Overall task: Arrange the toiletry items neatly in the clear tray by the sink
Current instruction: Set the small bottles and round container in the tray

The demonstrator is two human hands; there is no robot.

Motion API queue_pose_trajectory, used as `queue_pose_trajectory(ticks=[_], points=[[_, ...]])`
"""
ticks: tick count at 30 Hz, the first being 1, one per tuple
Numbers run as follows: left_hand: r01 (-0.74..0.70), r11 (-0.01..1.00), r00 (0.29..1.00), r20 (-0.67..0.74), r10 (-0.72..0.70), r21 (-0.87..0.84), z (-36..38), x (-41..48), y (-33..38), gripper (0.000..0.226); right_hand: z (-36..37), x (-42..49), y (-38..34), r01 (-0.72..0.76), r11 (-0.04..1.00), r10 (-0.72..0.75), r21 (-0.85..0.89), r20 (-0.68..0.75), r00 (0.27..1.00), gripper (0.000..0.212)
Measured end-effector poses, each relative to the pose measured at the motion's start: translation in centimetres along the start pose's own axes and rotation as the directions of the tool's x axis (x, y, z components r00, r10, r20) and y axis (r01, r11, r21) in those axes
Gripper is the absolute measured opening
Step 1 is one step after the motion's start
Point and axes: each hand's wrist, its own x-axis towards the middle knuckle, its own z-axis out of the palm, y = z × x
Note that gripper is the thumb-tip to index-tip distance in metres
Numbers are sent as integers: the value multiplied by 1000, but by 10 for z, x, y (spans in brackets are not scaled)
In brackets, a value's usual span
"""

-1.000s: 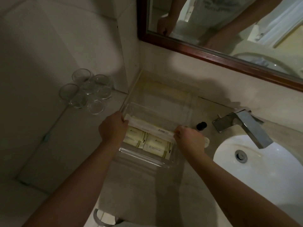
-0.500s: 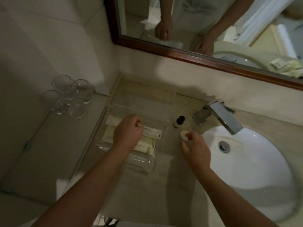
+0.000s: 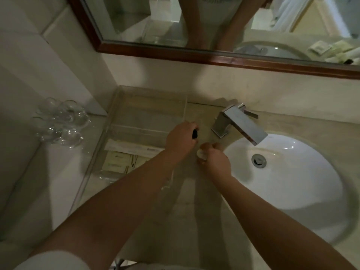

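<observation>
Now the left hand (image 3: 180,140) wraps a small dark-capped bottle (image 3: 194,134) just beside the clear plastic tray (image 3: 150,98), at its three o'clock edge. The right hand (image 3: 213,158) pinches what looks like a pale round soap puck (image 3: 201,152) on the counter. Both seem light, rigid and probably slick; grip them around their sides.
</observation>
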Motion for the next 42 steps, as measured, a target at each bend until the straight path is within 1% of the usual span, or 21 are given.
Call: queue_pose_trajectory(ticks=[1,3,5,7,8,9,11,13,14,15,17,18,22,24,26,28,30,33,35,38,42], points=[[4,1000,1000,8,-4,12,-1,0,1,34,-1,0,1,4,999,-4,33,12,1000,42],[22,999,1000,-7,-22,-43,-4,-5,3,29,-5,-3,3,-15,987,11,161,26,1000,42],[49,984,997,-54,-59,-174,-15,-20,2,29,-9,-8,2,-21,951,21,307,2,1000,36],[59,945,987,-124,-104,-320,-33,-46,-5,29,-12,-17,-1,18,903,-11,430,-20,1000,30],[66,927,981,-149,-128,-368,-41,-61,-15,28,-14,-22,-5,37,871,-36,490,-12,999,28],[80,922,975,-162,-151,-379,-51,-77,-25,26,-16,-27,-10,39,831,-56,556,14,998,26],[138,920,963,-169,-212,-367,-67,-107,-54,20,-20,-37,-28,-8,731,-92,683,110,990,22],[226,877,932,-169,-321,-423,-81,-129,-83,18,-20,-44,-49,-55,662,-116,747,175,978,11],[263,842,913,-159,-375,-471,-88,-137,-96,20,-17,-46,-58,-52,661,-123,749,176,977,6],[296,819,900,-143,-411,-492,-95,-144,-108,23,-14,-47,-66,-39,674,-129,738,170,977,7],[330,818,889,-137,-437,-472,-106,-153,-132,28,-5,-48,-80,-31,694,-137,719,174,975,11],[333,825,888,-143,-437,-457,-109,-155,-142,28,-2,-49,-86,-39,686,-136,727,180,974,13],[284,868,915,-154,-372,-408,-110,-155,-163,27,9,-50,-99,-51,696,-117,717,182,976,21],[255,899,940,-127,-317,-355,-107,-148,-164,28,11,-52,-104,-100,688,-68,719,201,977,21],[202,927,967,-83,-239,-316,-103,-137,-161,27,12,-55,-106,-112,691,-29,714,182,983,18],[144,948,986,-46,-163,-282,-97,-125,-157,26,12,-58,-104,-80,738,-14,670,134,991,15],[117,953,993,3,-121,-281,-92,-114,-152,27,12,-61,-100,-58,786,-1,616,95,995,17],[102,951,994,58,-89,-293,-87,-106,-148,28,12,-64,-95,-73,818,28,570,88,996,25],[84,952,996,63,-69,-294,-85,-105,-151,30,10,-66,-93,-78,830,26,552,101,995,28],[59,952,998,29,-53,-299,-85,-108,-158,31,9,-71,-92,-77,841,16,535,117,993,28],[95,948,993,-39,-112,-304,-91,-120,-180,32,13,-73,-93,-63,835,-16,546,139,990,23]])
